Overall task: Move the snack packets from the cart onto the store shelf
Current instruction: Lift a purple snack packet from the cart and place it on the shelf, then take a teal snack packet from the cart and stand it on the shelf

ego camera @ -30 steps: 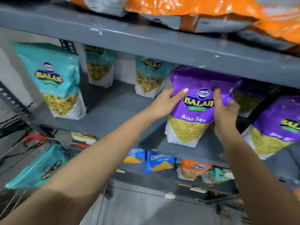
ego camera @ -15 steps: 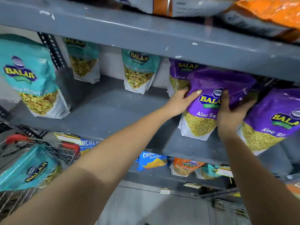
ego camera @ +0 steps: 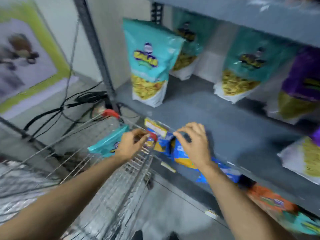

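A teal snack packet (ego camera: 105,144) lies in the wire cart (ego camera: 110,172) at the lower left. My left hand (ego camera: 129,145) hovers over the packet's right end by the cart's rim, fingers loosely curled with nothing in them. Empty too, my right hand (ego camera: 192,144) hangs with fingers arched and apart over the front edge of the grey shelf (ego camera: 216,118). A teal packet (ego camera: 149,63) stands upright at the shelf's left, with two more teal packets (ego camera: 245,66) behind. Purple packets (ego camera: 301,84) stand at the right. The frame is blurred by motion.
Blue packets (ego camera: 183,156) and an orange packet (ego camera: 270,200) lie on the lower shelf under my right hand. The rack's upright post (ego camera: 93,47) rises left of the shelf. Black cables (ego camera: 69,104) trail along the floor by a poster (ego camera: 26,56) on the wall.
Both hands have let go of the purple packet, which stays on the shelf, and have come down and left toward the cart. The view has swung left and down.
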Available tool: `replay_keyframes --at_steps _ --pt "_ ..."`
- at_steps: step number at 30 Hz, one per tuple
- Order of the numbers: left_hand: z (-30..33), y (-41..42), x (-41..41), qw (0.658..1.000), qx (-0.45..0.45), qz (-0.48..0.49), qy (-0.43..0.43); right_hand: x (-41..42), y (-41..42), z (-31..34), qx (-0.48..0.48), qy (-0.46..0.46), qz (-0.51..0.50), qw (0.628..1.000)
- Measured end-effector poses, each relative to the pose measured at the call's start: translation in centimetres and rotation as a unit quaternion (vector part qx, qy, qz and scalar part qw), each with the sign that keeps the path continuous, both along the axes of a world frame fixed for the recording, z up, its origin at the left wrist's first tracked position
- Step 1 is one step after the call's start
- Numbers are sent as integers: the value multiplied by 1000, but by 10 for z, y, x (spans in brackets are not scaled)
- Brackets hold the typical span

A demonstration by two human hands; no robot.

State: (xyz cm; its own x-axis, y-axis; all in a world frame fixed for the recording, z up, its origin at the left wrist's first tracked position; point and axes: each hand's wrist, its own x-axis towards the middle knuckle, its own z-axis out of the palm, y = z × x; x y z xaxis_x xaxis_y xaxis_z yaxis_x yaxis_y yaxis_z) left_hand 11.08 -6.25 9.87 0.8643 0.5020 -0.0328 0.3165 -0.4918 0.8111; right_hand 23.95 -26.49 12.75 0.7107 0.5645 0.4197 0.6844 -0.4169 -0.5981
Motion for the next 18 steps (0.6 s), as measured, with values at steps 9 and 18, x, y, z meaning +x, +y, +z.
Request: replay_keyframes --at_steps 9,18 --pt "-111 114 -164 907 -215 169 321 -76 182 -101 -345 145 163 913" --pt "-159 103 -86 929 -308 194 71 -34 228 -169 -248 370 108 889"
